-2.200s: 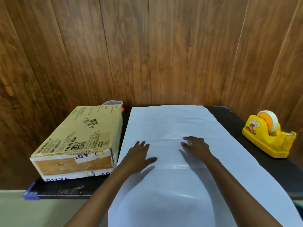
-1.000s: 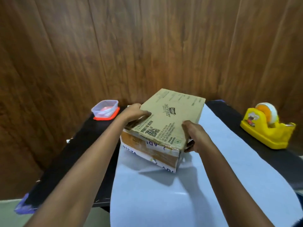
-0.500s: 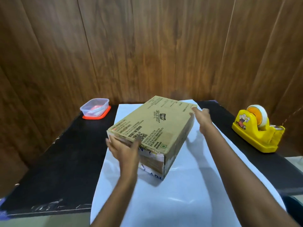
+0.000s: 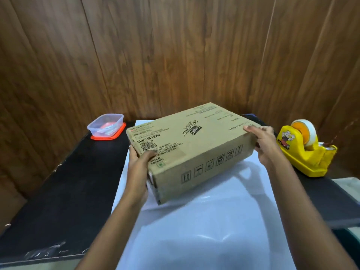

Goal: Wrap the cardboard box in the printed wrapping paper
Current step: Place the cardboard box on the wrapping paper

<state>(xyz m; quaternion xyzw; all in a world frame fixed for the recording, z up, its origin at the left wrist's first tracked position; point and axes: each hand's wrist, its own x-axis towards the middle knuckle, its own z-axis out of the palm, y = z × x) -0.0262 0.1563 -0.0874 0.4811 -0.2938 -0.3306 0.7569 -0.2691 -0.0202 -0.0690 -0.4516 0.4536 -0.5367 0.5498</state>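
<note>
The brown cardboard box with black print sits slantwise over the wrapping paper, which lies white side up across the black table. My left hand grips the box's near left end, thumb on top by the QR code. At the far right corner my right hand holds the box, thumb on the top edge and fingers round the end. The box's long side with handling symbols faces me. Whether its underside rests fully on the paper I cannot tell.
A yellow tape dispenser with a roll of tape stands at the right on the table. A clear plastic tub on an orange lid stands at the back left. Wood panelling closes off the back and sides.
Both hands left the flat paper, took the box from the left of the table and brought it over the paper. Since half a second ago the box has turned its long side toward me.
</note>
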